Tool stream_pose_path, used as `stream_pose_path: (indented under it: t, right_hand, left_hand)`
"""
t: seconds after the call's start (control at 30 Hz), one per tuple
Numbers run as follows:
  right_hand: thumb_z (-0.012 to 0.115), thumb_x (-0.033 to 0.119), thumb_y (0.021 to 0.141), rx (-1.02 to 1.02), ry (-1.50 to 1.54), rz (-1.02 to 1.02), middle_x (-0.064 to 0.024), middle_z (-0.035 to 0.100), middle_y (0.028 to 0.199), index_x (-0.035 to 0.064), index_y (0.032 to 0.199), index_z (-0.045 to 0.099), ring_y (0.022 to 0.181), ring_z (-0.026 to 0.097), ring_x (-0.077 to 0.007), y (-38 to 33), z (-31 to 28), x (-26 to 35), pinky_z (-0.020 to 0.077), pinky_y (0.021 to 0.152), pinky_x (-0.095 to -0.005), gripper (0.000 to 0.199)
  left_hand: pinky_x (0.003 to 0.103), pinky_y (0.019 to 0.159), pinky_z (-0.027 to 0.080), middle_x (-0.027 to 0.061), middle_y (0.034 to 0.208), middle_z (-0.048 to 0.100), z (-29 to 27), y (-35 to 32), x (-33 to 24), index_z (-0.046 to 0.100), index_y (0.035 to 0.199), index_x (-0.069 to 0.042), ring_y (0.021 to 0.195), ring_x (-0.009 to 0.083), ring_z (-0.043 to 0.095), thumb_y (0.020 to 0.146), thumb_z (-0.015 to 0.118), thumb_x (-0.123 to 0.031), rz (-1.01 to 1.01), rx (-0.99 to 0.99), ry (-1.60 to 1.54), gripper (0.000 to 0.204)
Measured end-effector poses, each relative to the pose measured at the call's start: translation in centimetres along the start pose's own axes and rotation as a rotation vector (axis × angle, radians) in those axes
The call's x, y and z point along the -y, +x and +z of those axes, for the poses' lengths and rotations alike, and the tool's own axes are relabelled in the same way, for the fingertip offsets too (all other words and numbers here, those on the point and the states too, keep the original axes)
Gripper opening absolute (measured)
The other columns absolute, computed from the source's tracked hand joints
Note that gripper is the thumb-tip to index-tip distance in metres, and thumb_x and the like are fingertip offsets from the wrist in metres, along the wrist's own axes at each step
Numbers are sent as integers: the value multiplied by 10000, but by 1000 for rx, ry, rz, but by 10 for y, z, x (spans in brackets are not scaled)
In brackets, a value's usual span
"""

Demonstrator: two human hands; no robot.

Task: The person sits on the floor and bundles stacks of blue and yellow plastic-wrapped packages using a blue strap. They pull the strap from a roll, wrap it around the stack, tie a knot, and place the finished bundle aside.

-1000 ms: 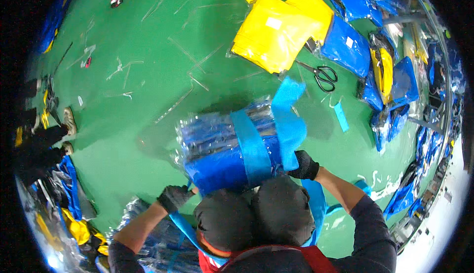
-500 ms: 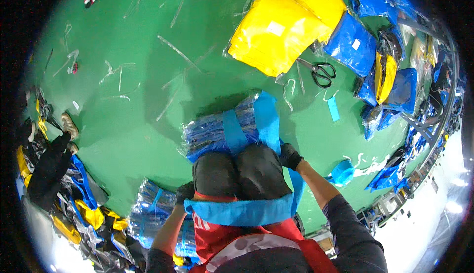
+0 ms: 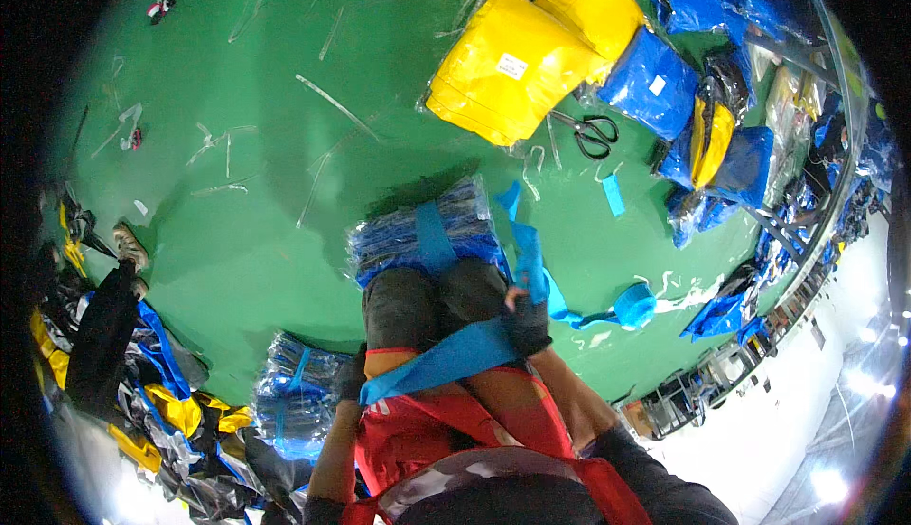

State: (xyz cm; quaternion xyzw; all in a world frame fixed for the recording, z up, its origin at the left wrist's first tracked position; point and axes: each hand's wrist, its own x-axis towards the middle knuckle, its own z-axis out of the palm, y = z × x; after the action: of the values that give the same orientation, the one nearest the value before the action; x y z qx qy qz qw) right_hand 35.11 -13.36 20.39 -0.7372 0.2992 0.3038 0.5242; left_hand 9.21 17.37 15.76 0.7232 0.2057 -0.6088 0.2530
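A bundle of blue items in clear plastic (image 3: 427,231) lies on the green floor (image 3: 237,240) in front of my knees, with a blue strap around its middle. My right hand (image 3: 525,321), in a dark glove, grips a wide blue strap (image 3: 446,359) that stretches across my lap. My left hand (image 3: 349,380), also gloved, holds the strap's other end by my left thigh. A further length of the strap runs up from my right hand to the bundle and trails off to a blue roll (image 3: 634,305) on the floor at the right.
A second wrapped blue bundle (image 3: 294,392) lies at my left. Yellow packages (image 3: 517,60), blue packages (image 3: 655,79) and scissors (image 3: 588,133) sit at the far right. Another person's legs and shoe (image 3: 123,250) are at the left, near heaps of bags. Plastic scraps litter the floor.
My head has tipped down and the bundle sits lower against my knees. Both hands have drawn the blue strap back across my lap, away from the bundle.
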Motion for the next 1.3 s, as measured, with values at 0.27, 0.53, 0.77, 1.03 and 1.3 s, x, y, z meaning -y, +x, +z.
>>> stream_pose_path:
  t: [0.27, 0.53, 0.77, 1.03, 1.3]
  right_hand:
    - [518, 356, 764, 536, -1042, -698, -177, 561, 569, 81, 566, 608, 525, 524, -345, 30, 92, 46, 379, 544, -476, 351]
    - [587, 294, 742, 1371, -390, -504, -151, 596, 903, 115, 958, 572, 738, 547, -317, 102, 126, 141, 410, 743, -457, 281]
    - [635, 205, 723, 1429, -1148, -826, -138, 566, 1095, 129, 1148, 515, 954, 539, -312, 217, 102, 72, 398, 877, -411, 448]
    - [549, 189, 755, 1312, -1256, -721, -164, 586, 1024, 131, 1067, 581, 944, 550, -330, 216, 122, 52, 423, 849, -413, 319]
    - [537, 176, 720, 850, -685, -626, -203, 558, 987, 71, 1038, 569, 898, 535, -376, 204, 98, 38, 435, 794, -446, 336]
  left_hand:
    - [412, 716, 429, 127, 891, 560, -133, 12, -130, 495, 1187, -121, 802, 319, 530, 693, 613, -204, 488, -834, 125, 515]
    - [362, 852, 418, 164, 1078, 579, -116, 54, -213, 431, 1238, -12, 951, 283, 553, 851, 535, -268, 196, -308, -669, 476]
    - [328, 894, 414, 97, 1106, 600, -173, 85, -198, 529, 1164, -51, 1008, 207, 568, 880, 504, -175, 588, -123, -834, 311]
    - [414, 672, 466, 172, 831, 624, -168, 107, -190, 631, 994, -78, 760, 344, 592, 820, 537, -202, 466, -394, -11, 233]
    - [464, 661, 447, 186, 750, 585, -153, 165, -205, 599, 894, -42, 748, 364, 562, 699, 603, -377, 348, -524, -95, 387]
